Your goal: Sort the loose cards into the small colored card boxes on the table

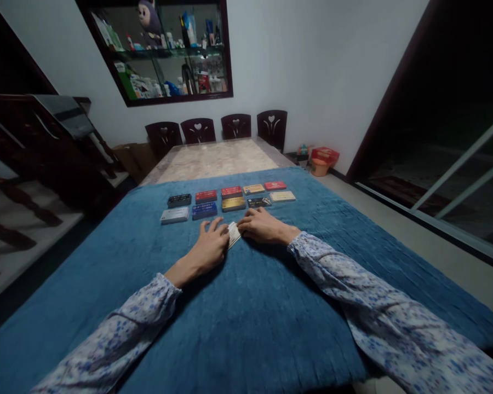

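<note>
A small pale card with printed lines [233, 234], perhaps a thin stack, is held just over the blue cloth [238, 306]. My left hand [207, 246] has its curled fingers at the card's left edge, and my right hand [265, 225] pinches its right side. Beyond them lie two rows of card stacks. The nearer row includes a silver-white stack [175, 215], a blue stack [204, 210], a gold stack [233, 203], a black stack [258, 203] partly behind my right hand, and a cream stack [282, 196].
In the far row are a black stack [179, 200], red stacks [206, 196] and a yellowish stack [253, 189]. The bare marble tabletop [217, 158] continues behind the cloth. Several dark chairs [271, 127] stand at the far end, below a wall cabinet [176, 101].
</note>
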